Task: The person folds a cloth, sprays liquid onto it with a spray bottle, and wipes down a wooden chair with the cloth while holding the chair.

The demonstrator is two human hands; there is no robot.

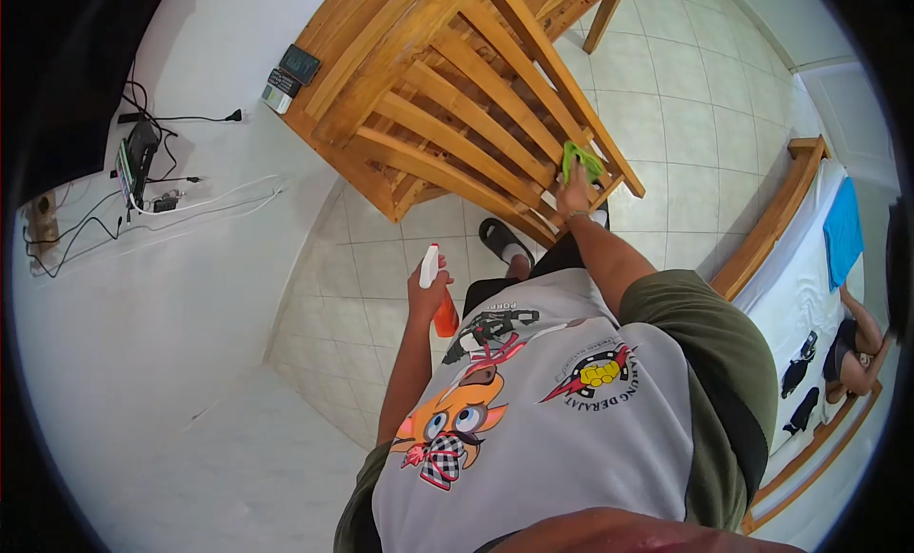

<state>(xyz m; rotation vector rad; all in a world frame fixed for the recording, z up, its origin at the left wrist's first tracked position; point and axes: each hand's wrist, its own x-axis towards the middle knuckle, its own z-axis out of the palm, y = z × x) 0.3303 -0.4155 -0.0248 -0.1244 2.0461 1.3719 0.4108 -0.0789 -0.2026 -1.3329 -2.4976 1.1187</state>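
The right hand (574, 193) reached forward, its fingers over a green cloth (592, 163) at the lower end of a slatted wooden frame (495, 101); how far those fingers were bent could not be told. The cloth lay directly beneath and just ahead of them, against the wood near the frame's end.

The left hand (428, 288) was closed around the neck of a spray bottle (445, 317), its white trigger head above the fist and its orange body below. That hand was held back from the frame, over the tiled floor (347, 267), well apart from the right one.

The slats ran from the right hand forward and to the left, towards the wooden tabletop (338, 160). On its far-left corner, well ahead of the left hand, a dark phone (302, 64) lay beside a small box (280, 89). Well to the right of both hands, a person (854, 353) was on a bed (785, 315) near a blue cloth (844, 233).
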